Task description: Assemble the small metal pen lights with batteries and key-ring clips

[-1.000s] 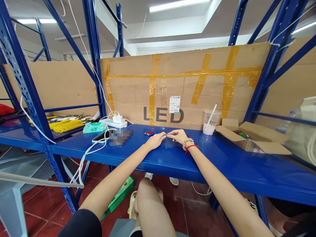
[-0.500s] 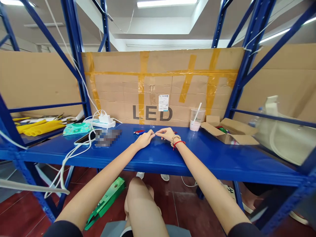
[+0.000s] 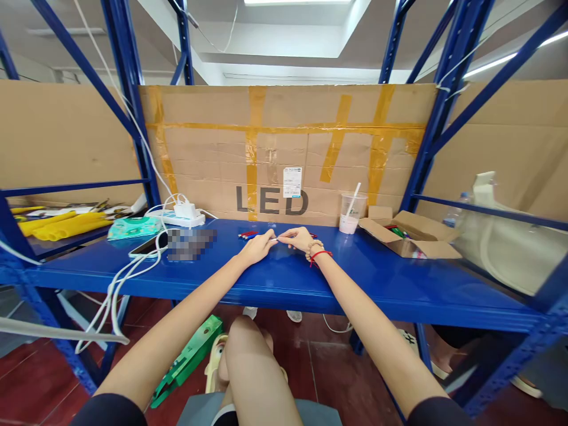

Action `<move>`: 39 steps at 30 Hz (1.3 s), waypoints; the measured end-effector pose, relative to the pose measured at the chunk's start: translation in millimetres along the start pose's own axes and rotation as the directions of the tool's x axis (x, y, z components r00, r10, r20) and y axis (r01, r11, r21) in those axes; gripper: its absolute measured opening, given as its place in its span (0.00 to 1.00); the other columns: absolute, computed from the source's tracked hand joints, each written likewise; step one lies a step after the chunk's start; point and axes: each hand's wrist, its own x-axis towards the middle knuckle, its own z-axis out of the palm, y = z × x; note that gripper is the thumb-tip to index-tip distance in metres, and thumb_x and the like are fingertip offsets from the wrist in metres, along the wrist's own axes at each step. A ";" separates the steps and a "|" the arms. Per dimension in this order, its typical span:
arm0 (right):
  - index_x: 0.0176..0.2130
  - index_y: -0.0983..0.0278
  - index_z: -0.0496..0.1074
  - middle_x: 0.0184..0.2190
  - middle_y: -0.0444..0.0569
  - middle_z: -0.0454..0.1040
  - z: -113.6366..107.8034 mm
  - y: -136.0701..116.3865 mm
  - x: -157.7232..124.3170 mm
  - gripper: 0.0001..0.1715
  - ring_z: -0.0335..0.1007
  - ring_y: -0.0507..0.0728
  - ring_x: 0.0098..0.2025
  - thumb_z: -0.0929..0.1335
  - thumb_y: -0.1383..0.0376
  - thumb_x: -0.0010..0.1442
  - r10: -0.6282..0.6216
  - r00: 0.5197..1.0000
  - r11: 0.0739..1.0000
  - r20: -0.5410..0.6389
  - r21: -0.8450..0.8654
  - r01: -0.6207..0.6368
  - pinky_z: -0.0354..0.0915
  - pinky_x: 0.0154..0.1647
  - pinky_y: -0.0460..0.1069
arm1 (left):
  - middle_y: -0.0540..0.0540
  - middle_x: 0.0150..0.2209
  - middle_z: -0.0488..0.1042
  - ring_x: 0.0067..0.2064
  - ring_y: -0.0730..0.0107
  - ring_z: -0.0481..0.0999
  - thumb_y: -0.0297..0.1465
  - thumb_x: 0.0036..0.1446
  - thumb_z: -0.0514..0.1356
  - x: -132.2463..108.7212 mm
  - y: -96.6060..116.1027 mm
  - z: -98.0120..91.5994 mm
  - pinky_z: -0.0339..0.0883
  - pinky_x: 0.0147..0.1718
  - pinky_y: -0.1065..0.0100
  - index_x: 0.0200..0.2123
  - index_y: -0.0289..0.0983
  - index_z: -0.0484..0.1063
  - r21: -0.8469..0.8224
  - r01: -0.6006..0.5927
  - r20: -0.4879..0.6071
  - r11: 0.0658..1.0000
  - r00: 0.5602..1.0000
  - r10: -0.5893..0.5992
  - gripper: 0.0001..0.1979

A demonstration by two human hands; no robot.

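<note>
Both my arms reach out over the blue metal shelf [image 3: 364, 284]. My left hand [image 3: 258, 247] and my right hand [image 3: 300, 238] meet fingertip to fingertip at its middle, each pinched on a thin small item [image 3: 278, 238] held between them; I cannot make out what it is. A beaded bracelet and a red string circle my right wrist [image 3: 316, 253]. A few red and blue pens [image 3: 249, 235] lie on the shelf just beyond my left hand.
A taped cardboard sheet marked LED [image 3: 284, 154] backs the shelf. A plastic cup with a straw [image 3: 348, 215] and an open cardboard box [image 3: 408, 236] stand at the right. A phone [image 3: 148, 247], power strip with white cables [image 3: 177, 218] and tissue pack [image 3: 133, 227] lie left.
The view has shifted so everything sits further left in the frame. My hands stay pinched together at the same spot on the shelf.
</note>
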 end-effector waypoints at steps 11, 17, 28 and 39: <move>0.30 0.68 0.77 0.16 0.44 0.70 -0.1 8.3 3.5 0.18 0.60 0.46 0.17 0.73 0.57 0.41 0.026 0.999 1.000 0.028 -0.014 -0.025 0.57 0.15 0.41 | 0.49 0.34 0.72 0.38 0.65 0.73 0.36 0.60 0.47 -1.1 -1.4 0.5 0.64 0.35 0.68 0.38 0.40 0.61 -0.049 -0.023 -0.007 0.999 1.000 0.023 0.08; 0.29 0.69 0.77 0.14 0.43 0.68 -0.3 5.4 0.1 0.17 0.59 0.46 0.16 0.73 0.58 0.41 0.069 0.997 0.997 0.025 -0.019 -0.069 0.56 0.14 0.41 | 0.48 0.35 0.72 0.39 0.64 0.73 0.36 0.61 0.47 -2.2 0.8 0.0 0.64 0.36 0.68 0.40 0.41 0.62 -0.028 -0.017 0.010 0.999 1.000 0.017 0.09; 0.30 0.67 0.77 0.18 0.45 0.72 -0.4 15.8 3.6 0.19 0.60 0.46 0.17 0.73 0.56 0.40 0.086 0.996 0.996 0.037 -0.025 -0.085 0.56 0.14 0.41 | 0.47 0.38 0.73 0.41 0.63 0.73 0.36 0.61 0.46 -2.8 3.4 0.1 0.65 0.37 0.67 0.43 0.41 0.62 0.011 -0.013 0.019 1.000 1.000 0.013 0.11; 0.32 0.69 0.77 0.13 0.42 0.66 -0.3 14.0 2.6 0.22 0.56 0.45 0.15 0.72 0.54 0.43 0.055 0.998 0.998 0.020 -0.042 -0.055 0.54 0.14 0.41 | 0.49 0.33 0.73 0.36 0.65 0.74 0.37 0.62 0.43 -2.7 1.7 0.6 0.64 0.34 0.69 0.46 0.41 0.62 -0.031 -0.019 0.007 0.999 1.000 0.019 0.14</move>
